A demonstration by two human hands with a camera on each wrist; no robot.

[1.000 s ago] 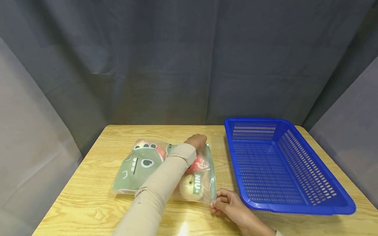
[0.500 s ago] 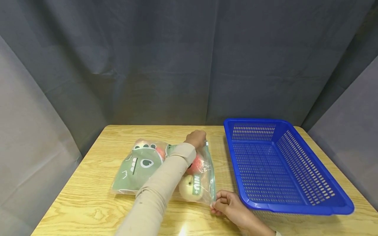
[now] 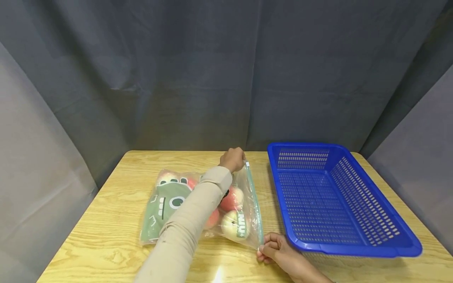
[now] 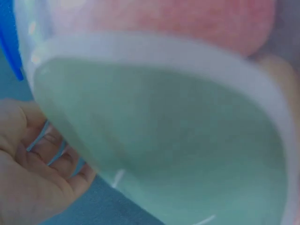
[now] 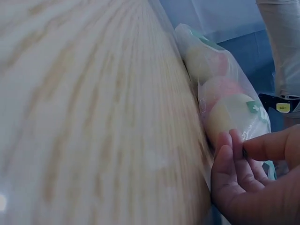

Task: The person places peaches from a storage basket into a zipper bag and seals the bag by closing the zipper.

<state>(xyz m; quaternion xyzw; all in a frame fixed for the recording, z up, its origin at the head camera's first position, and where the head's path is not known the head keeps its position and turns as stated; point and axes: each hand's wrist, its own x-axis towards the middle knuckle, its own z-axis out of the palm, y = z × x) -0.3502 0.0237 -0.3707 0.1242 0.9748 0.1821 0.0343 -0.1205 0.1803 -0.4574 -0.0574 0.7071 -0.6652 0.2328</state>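
Beside the blue basket (image 3: 339, 204), both hands' fingers pinch the zip bag (image 3: 209, 208): left hand (image 3: 232, 159) far corner, right hand (image 3: 277, 251) near.

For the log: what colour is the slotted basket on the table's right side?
Blue all over. The basket shows best in the head view.

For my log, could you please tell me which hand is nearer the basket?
Right. The right hand pinches the bag's near corner beside the basket; the left hand holds the far corner.
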